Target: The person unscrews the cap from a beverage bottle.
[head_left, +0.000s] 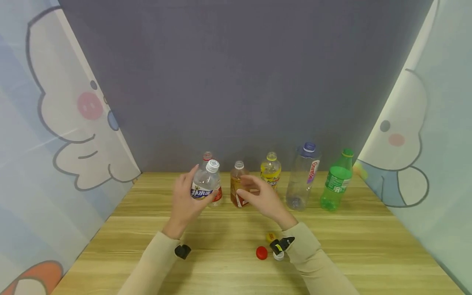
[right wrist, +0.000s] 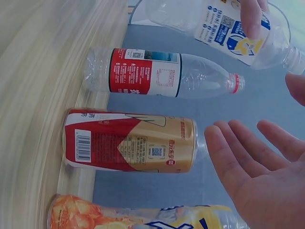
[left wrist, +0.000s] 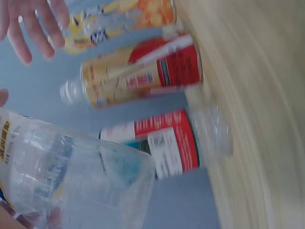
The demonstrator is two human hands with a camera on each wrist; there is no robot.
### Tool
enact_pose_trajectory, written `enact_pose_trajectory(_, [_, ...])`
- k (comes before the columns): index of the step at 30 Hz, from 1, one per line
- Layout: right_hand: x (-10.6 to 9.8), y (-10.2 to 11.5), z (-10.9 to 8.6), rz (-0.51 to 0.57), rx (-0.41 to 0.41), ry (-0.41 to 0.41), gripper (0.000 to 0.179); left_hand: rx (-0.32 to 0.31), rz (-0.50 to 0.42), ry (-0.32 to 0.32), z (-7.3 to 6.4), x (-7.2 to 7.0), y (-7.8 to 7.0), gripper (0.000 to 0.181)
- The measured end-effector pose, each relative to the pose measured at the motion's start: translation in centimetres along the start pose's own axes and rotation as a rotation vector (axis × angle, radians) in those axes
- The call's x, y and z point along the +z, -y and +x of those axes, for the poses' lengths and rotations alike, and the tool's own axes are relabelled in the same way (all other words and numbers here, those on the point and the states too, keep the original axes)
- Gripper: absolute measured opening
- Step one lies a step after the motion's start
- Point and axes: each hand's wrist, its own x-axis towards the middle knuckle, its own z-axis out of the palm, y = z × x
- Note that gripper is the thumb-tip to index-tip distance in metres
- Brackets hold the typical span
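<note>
My left hand [head_left: 184,200] grips a clear plastic bottle [head_left: 203,180] with a white cap [head_left: 212,165] and a blue-and-white label, lifted off the table and slightly tilted. Bare of anything, my right hand [head_left: 263,198] hovers to the right of it, fingers apart and loosely bent. Behind the held bottle stands a red-labelled clear bottle [right wrist: 143,71], partly hidden in the head view. A tan-and-red-labelled bottle [right wrist: 133,143] without a cap stands beside it, in front of my right fingers in the right wrist view.
Farther right stand a yellow-labelled bottle [head_left: 271,170], a tall clear bottle with a purple neck [head_left: 299,180] and a green bottle [head_left: 336,182]. Red [head_left: 262,253], yellow [head_left: 271,237] and white [head_left: 278,256] caps lie near my right wrist. A grey wall rises behind the wooden table [head_left: 221,270].
</note>
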Motion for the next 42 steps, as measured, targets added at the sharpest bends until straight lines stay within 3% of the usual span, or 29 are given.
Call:
enact_pose_trajectory(8, [-0.7, -0.2, -0.5, 0.05, 0.006, 0.027, 0.057, 0.075, 0.025, 0.067, -0.8, 1.6, -1.3, 0.088])
enact_pose_trajectory(18, [-1.6, 0.1, -1.1, 0.048, 0.012, 0.046, 0.065, 0.142, 0.099, 0.14, -1.3, 2.4, -2.3, 0.092])
enact_pose_trajectory(26, [-2.1, 0.4, -1.6, 0.022, 0.024, 0.055, 0.074, 0.245, 0.118, 0.137, -1.7, 3.1, -3.1, 0.092])
enact_pose_trajectory(34, [-2.4, 0.6, -2.1, -0.015, 0.026, 0.044, 0.068, 0.287, 0.141, 0.154, -1.9, 3.6, -3.8, 0.093])
enact_pose_trajectory(42, [-3.1, 1.1, -2.8, -0.15, 0.104, -0.065, 0.048, 0.32, 0.221, 0.175, -2.1, 4.0, -4.3, 0.095])
